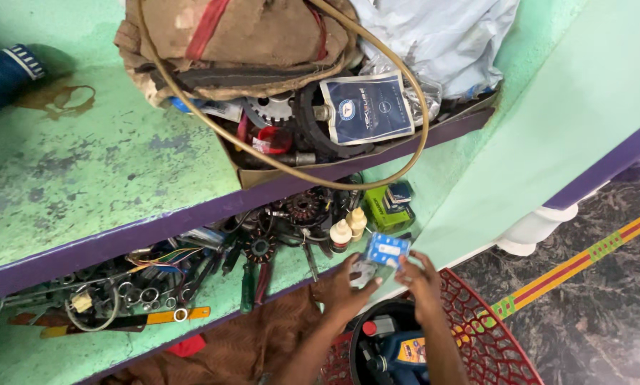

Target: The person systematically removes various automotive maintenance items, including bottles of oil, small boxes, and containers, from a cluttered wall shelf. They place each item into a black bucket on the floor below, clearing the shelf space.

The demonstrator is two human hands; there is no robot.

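Green-painted shelves [84,178] with purple front edges fill the head view, one above the other, and a dark patterned floor [584,314] with a striped band lies to the right.

On the upper shelf, far centre, an open cardboard box [291,171] holds a gear wheel, black rings and a flat dark-blue pouch with a pale label [366,108]. A dirty brown cloth [248,43] and a pale plastic bag [441,36] lie over its far side, and a tan hose [412,85] loops around it.

On the lower shelf stand two small white bottles with cream caps [348,229], just left of a green rectangular carton [385,208] with a small blue box on top. Left of them lie wound coils, pliers with green and red handles [252,281], loose rings and coloured wires.

At the near edge, the left hand [345,289] and the right hand [420,281] meet on a small light-blue box with white label patches [387,249]. Each grip is partly closed, fingertips pinching the box from its own side, just above the shelf edge. Something small and grey sits under the left fingers; I cannot tell what.

Below the hands, a red plastic lattice basket [491,335] holds a black bucket [366,328] containing a blue-and-yellow container [405,353].
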